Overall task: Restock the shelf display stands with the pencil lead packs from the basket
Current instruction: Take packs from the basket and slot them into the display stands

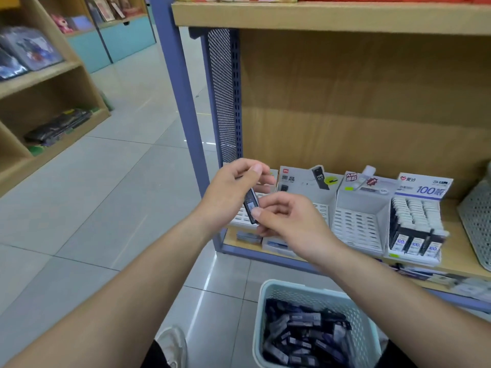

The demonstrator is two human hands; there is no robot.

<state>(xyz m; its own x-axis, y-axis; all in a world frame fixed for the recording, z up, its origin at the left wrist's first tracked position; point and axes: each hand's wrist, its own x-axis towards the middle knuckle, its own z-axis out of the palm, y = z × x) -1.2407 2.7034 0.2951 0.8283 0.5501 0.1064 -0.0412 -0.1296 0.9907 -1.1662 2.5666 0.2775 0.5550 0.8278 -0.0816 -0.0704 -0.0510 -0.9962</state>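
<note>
A slim dark pencil lead pack [251, 205] is held between both hands in front of the shelf's left end. My left hand [233, 189] grips its upper part; my right hand [289, 221] pinches its lower end with thumb and finger. Behind them stand white display stands: one partly hidden [321, 208], one with bare slots [358, 227], and one filled with packs [417, 229]. The pale green basket [261, 314] on the floor below holds several dark packs [305, 335].
A wooden shelf board [457, 258] carries the stands, with a blue metal upright [186, 102] at its left. A pale mesh basket [478, 221] stands at the far right of the shelf. Other shelving [47, 102] lines the left; tiled floor lies between.
</note>
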